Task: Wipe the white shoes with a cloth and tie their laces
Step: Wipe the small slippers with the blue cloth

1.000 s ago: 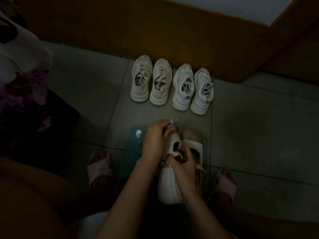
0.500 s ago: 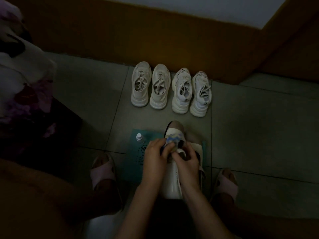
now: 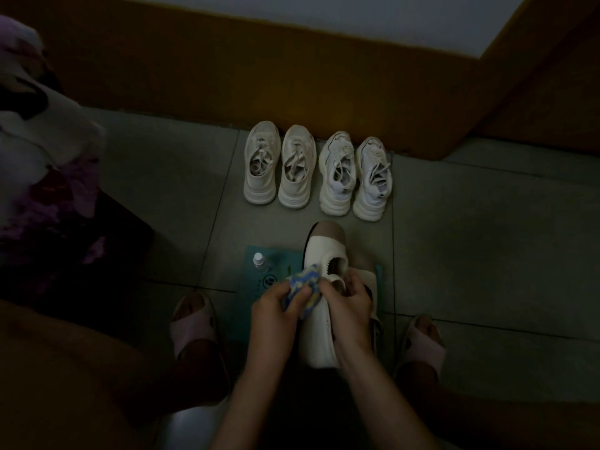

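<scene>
A white strap shoe with a brownish toe is held above the floor, toe pointing away from me. My right hand grips it at the strap and opening. A blue and yellow patterned cloth is bunched in my left hand, which presses it against the shoe's left side near the opening. A second shoe of the same kind lies under my right hand, mostly hidden. Two pairs of white lace-up sneakers stand in a row by the wall: one pair on the left, one on the right.
A teal mat lies on the grey tiled floor under the shoes, with a small white-capped bottle on its far left corner. My feet in pink slippers flank the mat. Dark furniture with floral bedding is at the left.
My left hand with the cloth has come down from the shoe's toe to its side near the opening. The shoe's toe now points further away, and the view has tilted down a little.
</scene>
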`<state>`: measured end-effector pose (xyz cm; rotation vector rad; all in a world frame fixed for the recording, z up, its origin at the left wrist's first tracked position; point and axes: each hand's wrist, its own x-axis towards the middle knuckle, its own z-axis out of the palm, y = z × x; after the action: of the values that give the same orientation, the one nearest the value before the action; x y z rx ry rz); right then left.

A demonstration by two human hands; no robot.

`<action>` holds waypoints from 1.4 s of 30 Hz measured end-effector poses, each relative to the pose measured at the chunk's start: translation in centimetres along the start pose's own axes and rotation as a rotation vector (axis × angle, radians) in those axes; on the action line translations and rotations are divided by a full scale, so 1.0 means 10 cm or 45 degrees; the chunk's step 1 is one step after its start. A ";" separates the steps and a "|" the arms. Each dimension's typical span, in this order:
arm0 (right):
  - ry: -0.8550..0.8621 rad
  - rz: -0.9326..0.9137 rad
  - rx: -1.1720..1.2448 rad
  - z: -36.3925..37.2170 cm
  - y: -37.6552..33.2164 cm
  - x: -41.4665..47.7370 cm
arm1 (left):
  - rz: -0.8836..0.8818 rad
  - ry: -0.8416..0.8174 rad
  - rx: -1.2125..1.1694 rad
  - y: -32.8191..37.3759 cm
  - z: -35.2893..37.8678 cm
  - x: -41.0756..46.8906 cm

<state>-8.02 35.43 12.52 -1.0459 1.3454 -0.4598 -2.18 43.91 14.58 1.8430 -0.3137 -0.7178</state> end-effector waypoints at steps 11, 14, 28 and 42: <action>0.132 -0.057 -0.045 0.21 -0.11 0.04 | -0.036 -0.009 0.194 -0.04 -0.04 -0.34; 0.138 -0.073 -0.053 0.22 -0.15 0.09 | -0.120 -0.070 0.222 -0.05 -0.09 -0.37; 0.066 -0.097 -0.271 0.25 0.02 0.12 | -0.497 0.138 -0.131 -0.53 -0.35 0.07; 0.230 -0.223 -0.998 0.56 0.48 -0.04 | -0.580 0.306 -0.105 -0.90 -0.24 0.39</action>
<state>-4.27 40.07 8.13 -1.8071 1.6482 -0.1410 1.26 47.10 5.67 1.9162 0.2988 -0.7891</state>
